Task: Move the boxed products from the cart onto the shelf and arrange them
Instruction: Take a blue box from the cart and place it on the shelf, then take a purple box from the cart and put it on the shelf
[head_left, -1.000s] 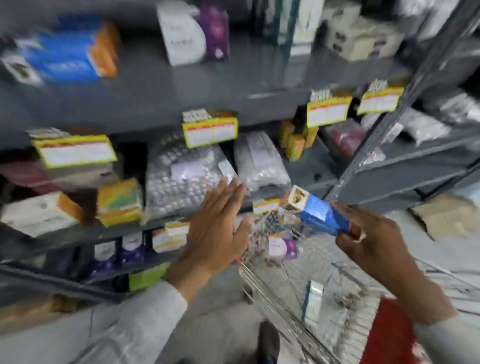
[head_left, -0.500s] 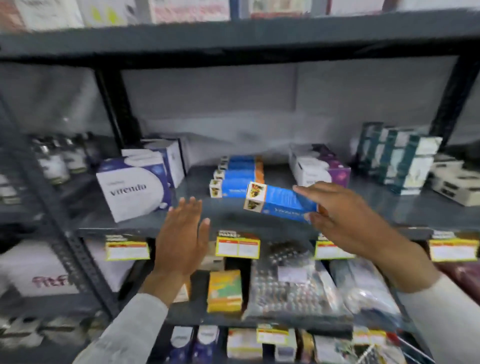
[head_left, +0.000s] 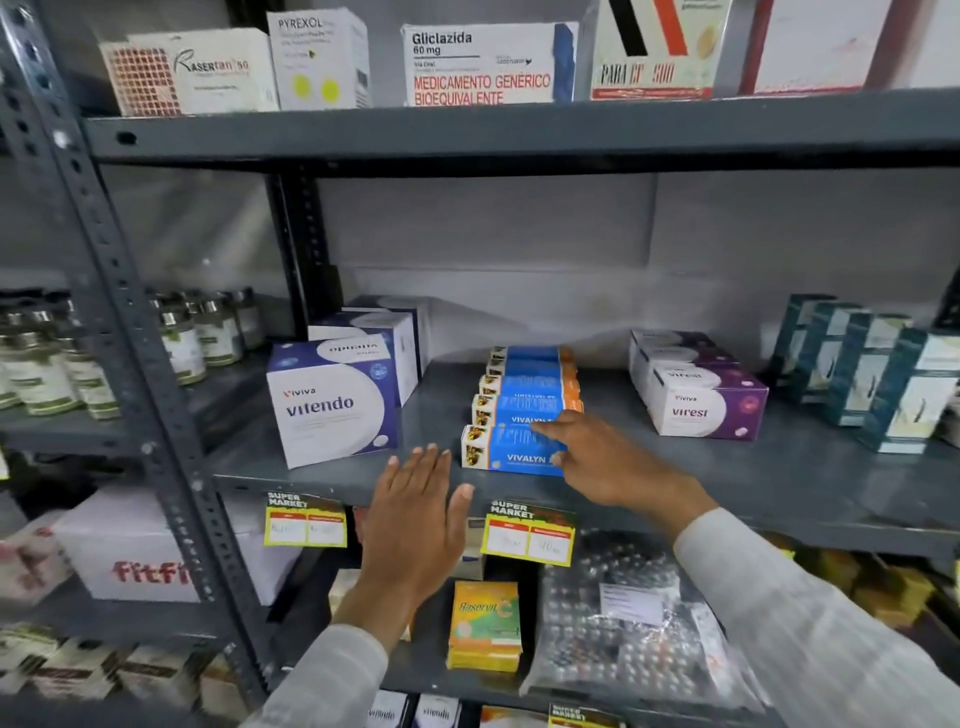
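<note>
The blue box (head_left: 511, 451) is lying at the front of a row of five on the shelf (head_left: 779, 483). The right hand (head_left: 597, 457) is touching it with loosely curled fingers; the left hand (head_left: 415, 519) is hovering, fingers together, empty. Squaring seems left; the cart is out of view.

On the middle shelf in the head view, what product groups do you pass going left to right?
Bottles → Vitendo boxes → blue Vivalyn boxes, with the right hand on the front one → purple Viresi boxes → teal boxes.
</note>
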